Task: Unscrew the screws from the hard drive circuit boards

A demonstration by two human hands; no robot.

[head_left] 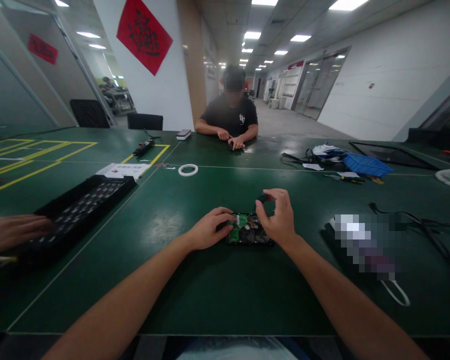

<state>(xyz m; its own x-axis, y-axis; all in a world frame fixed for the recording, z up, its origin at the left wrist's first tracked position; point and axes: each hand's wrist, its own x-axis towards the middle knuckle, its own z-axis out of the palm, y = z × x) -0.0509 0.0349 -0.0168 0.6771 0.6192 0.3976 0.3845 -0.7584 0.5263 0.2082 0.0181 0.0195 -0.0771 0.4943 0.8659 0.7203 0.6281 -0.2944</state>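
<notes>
An opened electronic device (245,234) lies flat on the green table in front of me, its black case showing a green circuit board and small wires. My left hand (212,228) grips its left edge, thumb and fingers resting at the board. Between the thumb and fingers of my right hand (279,216) is a short dark screwdriver (261,198), tilted, its tip pointing down over the board. Whether the tip touches a screw is too small to tell. My right hand hides the right side of the case.
A co-worker's hand (17,230) reaches over a long black tray (86,200) at left. Across the table a person (230,112) works with a small dark object. A tape roll (188,170), blue basket (365,165), pliers (345,178) and cables (420,227) lie about.
</notes>
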